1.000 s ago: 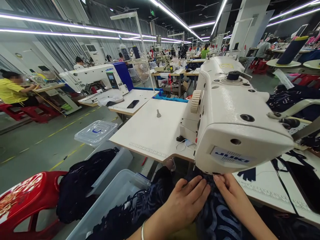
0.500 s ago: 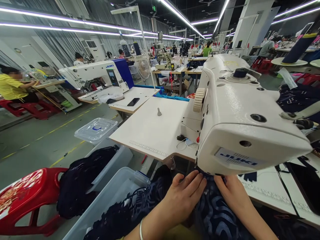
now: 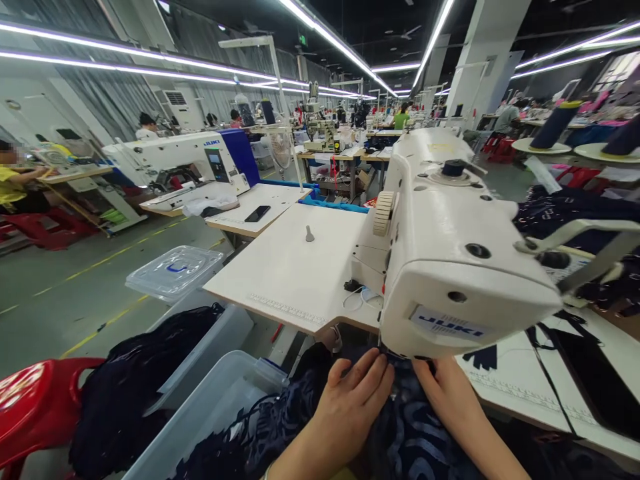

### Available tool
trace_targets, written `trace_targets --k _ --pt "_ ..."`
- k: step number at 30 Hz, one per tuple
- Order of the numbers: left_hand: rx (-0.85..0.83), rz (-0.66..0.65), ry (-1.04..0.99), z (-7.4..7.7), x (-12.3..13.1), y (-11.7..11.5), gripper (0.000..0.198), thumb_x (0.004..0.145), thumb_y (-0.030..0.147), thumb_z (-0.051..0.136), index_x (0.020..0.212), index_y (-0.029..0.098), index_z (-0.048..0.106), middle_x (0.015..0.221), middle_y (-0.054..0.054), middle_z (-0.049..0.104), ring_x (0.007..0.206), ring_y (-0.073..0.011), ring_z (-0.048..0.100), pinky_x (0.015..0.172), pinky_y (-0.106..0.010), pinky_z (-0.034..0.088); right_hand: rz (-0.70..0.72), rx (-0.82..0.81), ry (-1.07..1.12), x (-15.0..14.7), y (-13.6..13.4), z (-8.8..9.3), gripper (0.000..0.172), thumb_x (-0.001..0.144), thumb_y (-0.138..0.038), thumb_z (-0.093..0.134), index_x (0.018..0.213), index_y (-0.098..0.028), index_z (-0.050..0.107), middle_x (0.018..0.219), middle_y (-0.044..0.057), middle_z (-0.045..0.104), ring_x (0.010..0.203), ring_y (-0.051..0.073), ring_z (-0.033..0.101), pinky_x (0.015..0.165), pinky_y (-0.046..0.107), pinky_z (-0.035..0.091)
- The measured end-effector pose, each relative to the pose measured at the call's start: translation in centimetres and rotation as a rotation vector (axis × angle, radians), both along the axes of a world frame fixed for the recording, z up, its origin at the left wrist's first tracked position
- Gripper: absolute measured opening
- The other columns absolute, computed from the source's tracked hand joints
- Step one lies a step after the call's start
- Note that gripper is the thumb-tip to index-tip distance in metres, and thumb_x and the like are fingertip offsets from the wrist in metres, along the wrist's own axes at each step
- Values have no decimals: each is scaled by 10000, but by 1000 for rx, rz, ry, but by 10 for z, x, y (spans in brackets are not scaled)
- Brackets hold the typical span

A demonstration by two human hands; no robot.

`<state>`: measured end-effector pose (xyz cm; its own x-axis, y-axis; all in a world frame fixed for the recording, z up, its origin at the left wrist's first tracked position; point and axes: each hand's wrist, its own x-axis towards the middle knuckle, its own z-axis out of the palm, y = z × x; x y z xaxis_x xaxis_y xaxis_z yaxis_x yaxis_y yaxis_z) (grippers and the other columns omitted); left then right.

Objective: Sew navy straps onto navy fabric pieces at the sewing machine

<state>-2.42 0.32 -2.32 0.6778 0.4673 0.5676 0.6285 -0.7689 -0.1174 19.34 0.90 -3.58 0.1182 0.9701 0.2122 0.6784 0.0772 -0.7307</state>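
Dark navy patterned fabric hangs down in front of me, its upper edge under the head of a white sewing machine. On its left side my left hand is closed over the cloth, fingers close together and pointing at the needle area; the thumb is hidden. My right hand grips the fabric's right side just below the machine head, which covers its fingertips. The needle and presser foot cannot be made out behind the head and fingers.
Plastic bins with navy garments stand at my left, by a red stool. A clear lid lies beyond. The machine table bears a small grey peg. A black tablet-like device lies right. Co-workers sit farther off.
The view has turned slightly right, so the machine and both hands sit further left in the picture. Both hands keep nearly the same place on the fabric.
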Motion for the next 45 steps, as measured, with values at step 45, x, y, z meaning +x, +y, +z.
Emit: trace_targets --k 45 --pt "57 162 -3 1 17 -10 670 906 11 277 1538 227 227 1267 -60 648 1175 -200 573 987 -334 342 -419 -209 73 156 57 -49 389 844 -280 565 1199 -140 489 853 68 672 827 271 652 660 330 423"
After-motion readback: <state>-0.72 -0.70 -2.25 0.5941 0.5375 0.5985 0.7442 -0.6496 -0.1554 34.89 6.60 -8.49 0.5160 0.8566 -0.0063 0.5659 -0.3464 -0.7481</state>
